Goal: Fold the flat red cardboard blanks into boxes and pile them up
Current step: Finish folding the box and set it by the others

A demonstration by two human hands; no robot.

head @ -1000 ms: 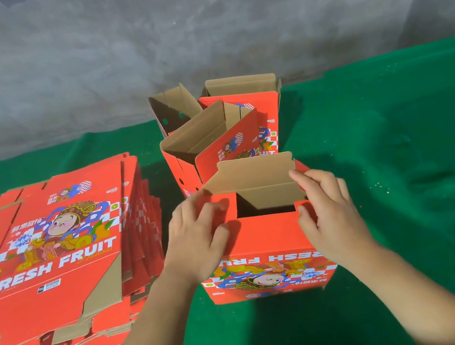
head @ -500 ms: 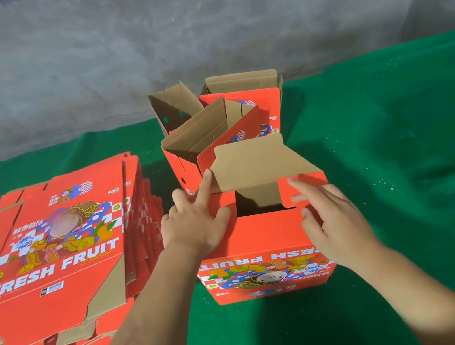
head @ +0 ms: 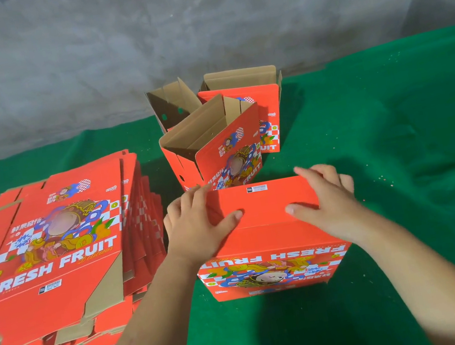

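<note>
A red cardboard box (head: 271,255) stands in front of me on the green cloth, its print upside down toward me. Its top flaps lie folded flat across the opening. My left hand (head: 196,226) grips the left side of those flaps, thumb on top and fingers over the far edge. My right hand (head: 325,200) holds the right side the same way. A thick pile of flat red blanks (head: 53,258) lies to the left. Behind the box stand three folded boxes with open tops: the nearest (head: 215,147), one behind it on the right (head: 262,99) and one on the left (head: 171,103).
A green cloth (head: 402,172) covers the table and stretches wide to the right. A grey concrete wall (head: 194,26) rises behind the table's far edge. Small crumbs dot the cloth at the right.
The tall brown back flap that stood up over the open box has been folded down. Both hands have shifted onto the shut top, which now shows a flat red face.
</note>
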